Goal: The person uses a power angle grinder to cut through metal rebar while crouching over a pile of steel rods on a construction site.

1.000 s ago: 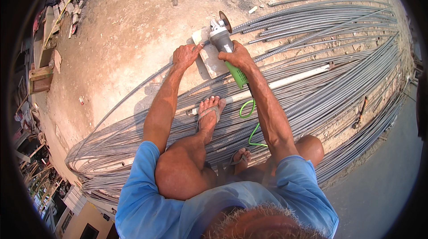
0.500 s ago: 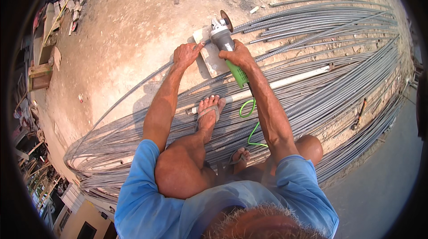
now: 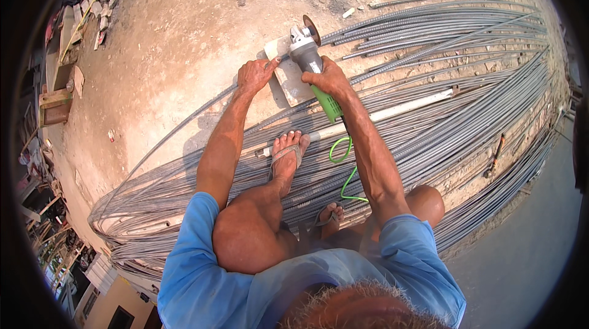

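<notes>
My right hand [image 3: 329,77] is wrapped round the body of an angle grinder [image 3: 307,58], grey at the front and green at the rear. Its dark cutting disc [image 3: 311,29] faces away from me, on the far side of the tool, beside the rebar. A green power cord [image 3: 338,148] trails from the grinder toward my legs. With my left hand [image 3: 255,75] closed, I grip a long ribbed rebar [image 3: 202,108] just left of the grinder. That rebar crosses a pale block [image 3: 292,81] lying on the dirt. The contact between disc and bar is hard to make out.
A big bundle of rebar [image 3: 466,123] spreads under my sandalled feet, with a white pipe [image 3: 399,109] across it. More bars [image 3: 442,25] lie at the far right. Rubble and planks [image 3: 92,7] fill the far left, and a wooden box [image 3: 55,106] stands below them.
</notes>
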A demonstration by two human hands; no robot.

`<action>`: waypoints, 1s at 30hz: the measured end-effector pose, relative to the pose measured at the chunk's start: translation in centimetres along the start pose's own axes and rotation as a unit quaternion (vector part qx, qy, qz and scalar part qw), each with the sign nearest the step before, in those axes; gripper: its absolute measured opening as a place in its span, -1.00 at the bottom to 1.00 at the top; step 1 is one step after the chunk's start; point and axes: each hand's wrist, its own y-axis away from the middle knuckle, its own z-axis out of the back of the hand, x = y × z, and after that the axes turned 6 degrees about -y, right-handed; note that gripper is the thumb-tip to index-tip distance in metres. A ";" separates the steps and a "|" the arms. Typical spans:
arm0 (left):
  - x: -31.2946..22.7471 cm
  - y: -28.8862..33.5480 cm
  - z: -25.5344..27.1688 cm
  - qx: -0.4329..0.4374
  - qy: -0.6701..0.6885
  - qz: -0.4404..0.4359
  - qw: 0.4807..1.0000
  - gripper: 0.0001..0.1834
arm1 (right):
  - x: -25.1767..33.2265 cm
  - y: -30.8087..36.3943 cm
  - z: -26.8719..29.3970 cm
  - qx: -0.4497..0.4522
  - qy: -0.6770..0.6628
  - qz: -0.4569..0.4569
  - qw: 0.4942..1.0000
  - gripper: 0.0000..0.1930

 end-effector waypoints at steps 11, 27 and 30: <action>0.1 -0.1 -0.2 -0.026 -0.011 -0.016 0.999 -0.21 | -0.4 -0.8 -0.2 0.007 -0.013 -0.006 1.000 -0.19; 0.3 -0.3 -0.6 -0.026 -0.001 -0.009 1.000 -0.18 | -0.6 -0.9 -0.4 -0.003 0.004 -0.008 1.000 -0.18; 0.1 -0.2 -0.5 -0.021 0.002 -0.006 1.000 -0.18 | -0.4 -1.1 -0.3 -0.005 0.011 -0.012 1.000 -0.19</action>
